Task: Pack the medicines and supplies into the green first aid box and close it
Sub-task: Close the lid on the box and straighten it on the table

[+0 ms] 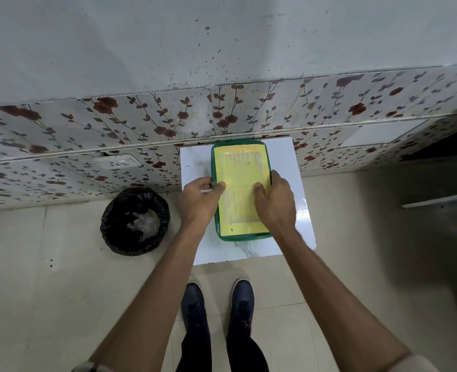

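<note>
Plastic of the green first aid box (242,238) looks stiff, smooth and light, so you clamp its long edges, left hand (199,201) and right hand (275,202) with fingers curled, thumbs pressing the yellow-labelled lid (239,183).

Floral wall tiles (141,124), beige floor (47,291), black-lined bin (135,222).

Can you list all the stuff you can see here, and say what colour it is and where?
first aid box: one, green with a yellow printed sheet on its lid, lid down, on the white table
table: one, white, against the wall
bin: one, lined with a black bag, on the floor left of the table
wall tiles: many, pale with red flowers, behind the table
shoes: two, dark, on the floor below the table
left hand: one, gripping the box's left edge
right hand: one, on the box's right side
</note>
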